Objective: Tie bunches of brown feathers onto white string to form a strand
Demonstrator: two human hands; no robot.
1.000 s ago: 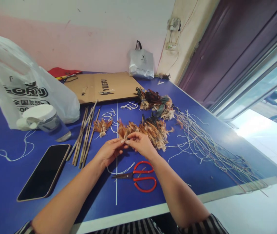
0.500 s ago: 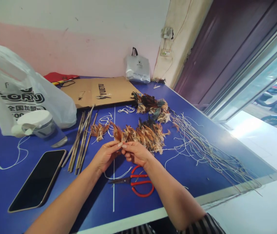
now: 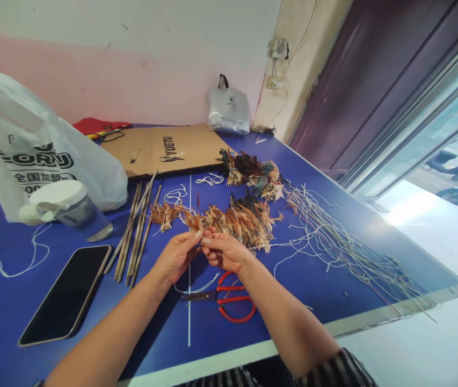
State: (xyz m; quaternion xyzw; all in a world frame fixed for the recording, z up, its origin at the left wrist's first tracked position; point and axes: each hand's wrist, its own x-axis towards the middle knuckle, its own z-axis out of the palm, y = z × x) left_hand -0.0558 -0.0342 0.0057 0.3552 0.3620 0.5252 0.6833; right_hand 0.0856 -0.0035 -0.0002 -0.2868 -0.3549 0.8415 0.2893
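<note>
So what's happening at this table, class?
The left hand and right hand meet, pinching a small brown feather tuft at its base. More feathers lie just beyond. The scissors lie nearer the person, untouched. Sticks and a phone are to the left, with many loose strings to the right.
</note>
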